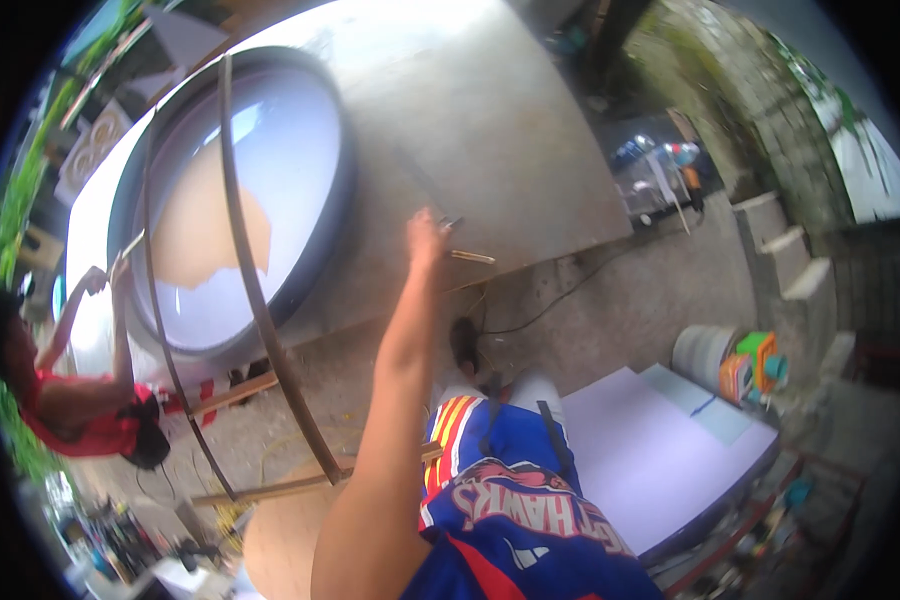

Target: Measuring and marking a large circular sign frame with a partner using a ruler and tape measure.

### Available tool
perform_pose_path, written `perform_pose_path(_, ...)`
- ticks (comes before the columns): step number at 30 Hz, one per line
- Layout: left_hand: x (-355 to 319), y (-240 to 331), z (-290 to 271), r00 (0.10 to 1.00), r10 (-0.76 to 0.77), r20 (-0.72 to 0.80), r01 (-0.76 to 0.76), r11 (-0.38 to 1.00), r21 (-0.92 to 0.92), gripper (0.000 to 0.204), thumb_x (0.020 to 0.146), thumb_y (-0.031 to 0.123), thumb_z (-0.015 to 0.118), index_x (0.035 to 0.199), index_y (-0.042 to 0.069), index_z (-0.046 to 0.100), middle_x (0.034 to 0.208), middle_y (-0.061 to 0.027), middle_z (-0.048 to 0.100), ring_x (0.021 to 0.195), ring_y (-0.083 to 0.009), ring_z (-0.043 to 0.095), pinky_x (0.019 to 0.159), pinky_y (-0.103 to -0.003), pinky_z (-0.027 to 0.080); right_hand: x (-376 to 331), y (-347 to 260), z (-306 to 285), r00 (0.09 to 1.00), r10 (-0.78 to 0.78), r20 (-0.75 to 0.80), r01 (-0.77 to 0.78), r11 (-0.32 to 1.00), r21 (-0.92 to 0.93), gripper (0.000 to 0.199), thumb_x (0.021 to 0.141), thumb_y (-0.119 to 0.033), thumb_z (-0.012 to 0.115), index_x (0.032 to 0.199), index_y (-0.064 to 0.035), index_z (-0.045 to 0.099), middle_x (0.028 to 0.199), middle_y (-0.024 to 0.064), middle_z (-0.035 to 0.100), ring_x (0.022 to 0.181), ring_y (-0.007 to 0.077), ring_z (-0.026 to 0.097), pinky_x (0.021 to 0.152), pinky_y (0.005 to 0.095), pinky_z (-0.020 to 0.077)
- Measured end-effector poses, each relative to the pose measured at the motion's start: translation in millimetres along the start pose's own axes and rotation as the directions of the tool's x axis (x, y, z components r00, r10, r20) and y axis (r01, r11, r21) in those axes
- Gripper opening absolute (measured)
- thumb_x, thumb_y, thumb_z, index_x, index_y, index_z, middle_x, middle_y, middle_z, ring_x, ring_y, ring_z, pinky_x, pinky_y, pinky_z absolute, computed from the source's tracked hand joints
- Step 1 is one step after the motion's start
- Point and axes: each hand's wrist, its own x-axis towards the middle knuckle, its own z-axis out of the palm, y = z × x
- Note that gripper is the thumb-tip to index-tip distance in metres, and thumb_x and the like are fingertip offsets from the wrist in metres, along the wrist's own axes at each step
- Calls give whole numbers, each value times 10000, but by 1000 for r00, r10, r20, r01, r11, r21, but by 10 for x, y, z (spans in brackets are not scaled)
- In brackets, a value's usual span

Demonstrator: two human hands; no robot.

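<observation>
My left hand (428, 240) is at the near part of a large grey tabletop (470, 130), its fingers curled and closed. Whatever they hold, if anything, is too small to make out. Just right of the fingers is a small dark metal piece (452, 222). A short, thin wooden stick (473, 258) lies slightly nearer, by the table's edge. My right hand is out of view. Left of my hand, a big round panel (305, 150) with a dark rim and a glossy bluish-white face rests on the table, with a tan irregular patch (210, 220) showing on it.
A wooden frame of long strips (245, 230) slants across the panel. At the far left another person (80, 400) in red holds a thin stick. Right of my legs is a white board (650, 450). A bucket (705, 355) and concrete steps (795, 260) stand farther right; a black cable (560, 305) crosses the floor.
</observation>
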Motion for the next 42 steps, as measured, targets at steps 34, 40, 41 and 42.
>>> perform_pose_path(34, -608, 849, -1551, 662, -360, -658, 477, 879, -2, 292, 751, 42, 688, 1016, 39, 566, 995, -109, 588, 942, -304, 584, 761, -411, 505, 2747, -9792, 4471, 452, -528, 719, 613, 769, 180, 481, 965, -358, 591, 1297, -10, 577, 1069, 99, 695, 929, 161, 651, 824, 305, 493)
perform_pose_path(40, -524, 568, -1802, 626, -377, -683, 476, 878, -48, 282, 746, 21, 649, 1017, 37, 570, 988, -103, 583, 925, -296, 581, 747, -407, 498, 2419, -9914, 4964, 455, -578, 678, 660, 729, 179, 403, 933, -288, 657, 1172, 37, 655, 944, 83, 717, 861, 144, 655, 806, 288, 498)
perform_pose_path(41, -487, 552, -1830, 621, -376, -688, 480, 876, -45, 273, 741, 8, 627, 1008, 37, 576, 980, -103, 584, 914, -292, 582, 732, -402, 492, 2400, -9950, 5016, 469, -562, 682, 662, 735, 150, 403, 933, -288, 657, 1172, 37, 655, 944, 83, 717, 861, 144, 655, 806, 288, 498)
perform_pose_path(42, -458, 545, -1861, 623, -399, -673, 487, 871, -66, 273, 741, 8, 627, 1008, 37, 576, 980, -103, 584, 914, -292, 582, 732, -402, 492, 2407, -9974, 5056, 471, -563, 679, 663, 734, 149, 376, 925, -263, 669, 1139, 47, 668, 920, 78, 714, 841, 136, 650, 796, 280, 500)
